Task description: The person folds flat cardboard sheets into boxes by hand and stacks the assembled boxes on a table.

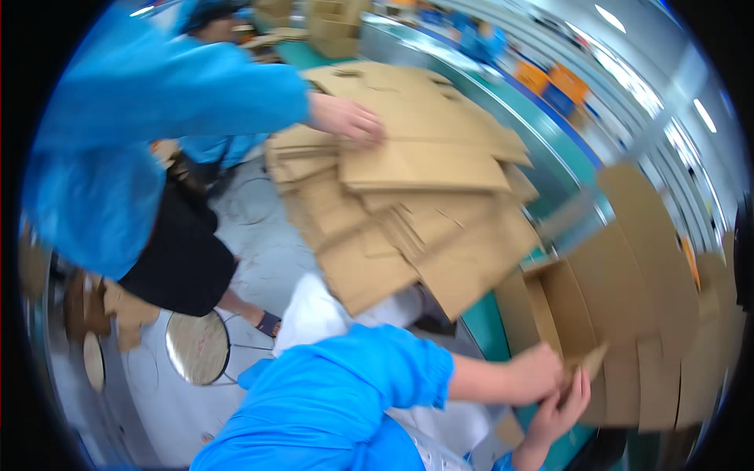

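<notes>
At the lower right my left hand (536, 374) is closed, fingers curled against a cardboard flap (594, 362) of a partly folded cardboard box (605, 294). Just below it, my right hand (559, 410) grips the same flap between thumb and fingers. Motion blur softens both hands, and part of the flap is hidden behind them. The box stands with its inside showing and its panels raised. Left of it lies a pile of flat cardboard blanks (428, 166), some overhanging toward me.
A co-worker in a blue smock (181, 94) stands at the left, one hand (345, 119) on the pile. A green conveyor with a metal rail (503, 98) runs behind it. More cardboard panels (711, 337) stand at the right. A round stool (197, 348) is on the floor.
</notes>
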A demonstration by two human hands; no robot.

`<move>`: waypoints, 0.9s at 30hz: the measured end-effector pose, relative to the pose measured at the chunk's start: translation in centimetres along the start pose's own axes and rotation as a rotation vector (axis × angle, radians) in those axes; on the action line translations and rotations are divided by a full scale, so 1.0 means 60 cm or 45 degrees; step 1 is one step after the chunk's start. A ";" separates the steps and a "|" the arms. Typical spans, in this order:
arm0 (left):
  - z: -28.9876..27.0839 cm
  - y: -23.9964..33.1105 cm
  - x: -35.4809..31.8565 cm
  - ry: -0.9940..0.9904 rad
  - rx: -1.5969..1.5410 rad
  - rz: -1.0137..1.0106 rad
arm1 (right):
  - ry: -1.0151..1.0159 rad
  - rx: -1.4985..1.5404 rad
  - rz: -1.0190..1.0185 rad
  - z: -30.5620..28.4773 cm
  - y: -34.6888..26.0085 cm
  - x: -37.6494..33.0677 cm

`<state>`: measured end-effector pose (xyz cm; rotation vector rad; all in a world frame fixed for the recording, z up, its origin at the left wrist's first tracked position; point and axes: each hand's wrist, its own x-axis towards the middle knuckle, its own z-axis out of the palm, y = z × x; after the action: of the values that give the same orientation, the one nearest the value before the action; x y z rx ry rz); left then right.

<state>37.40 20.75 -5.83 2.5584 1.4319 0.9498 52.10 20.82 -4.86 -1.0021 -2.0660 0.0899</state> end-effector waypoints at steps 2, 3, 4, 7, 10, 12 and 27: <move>0.004 -0.012 -0.017 0.252 -0.030 0.068 | -0.153 -0.221 -0.164 -0.014 -0.011 0.024; 0.015 -0.011 -0.024 0.338 -0.068 0.061 | -0.206 -0.245 -0.171 -0.025 -0.008 0.028; 0.022 -0.013 -0.032 0.426 -0.086 0.030 | -0.261 -0.244 -0.193 -0.028 0.001 0.026; 0.016 -0.004 -0.040 0.369 -0.050 0.063 | -0.059 -0.018 -0.392 -0.030 0.073 -0.024; 0.024 0.010 -0.050 0.389 -0.020 0.057 | -0.024 -0.066 -0.583 -0.039 0.104 -0.082; 0.028 0.018 -0.066 0.394 -0.057 -0.059 | -0.092 -0.074 -0.538 -0.053 0.130 -0.125; 0.041 0.006 -0.086 0.549 -0.316 0.182 | -0.232 0.940 0.415 -0.110 0.231 -0.034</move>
<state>37.03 17.05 -10.23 2.3905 1.1207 1.6659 66.08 27.11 -7.11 -0.8552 -1.7675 1.0608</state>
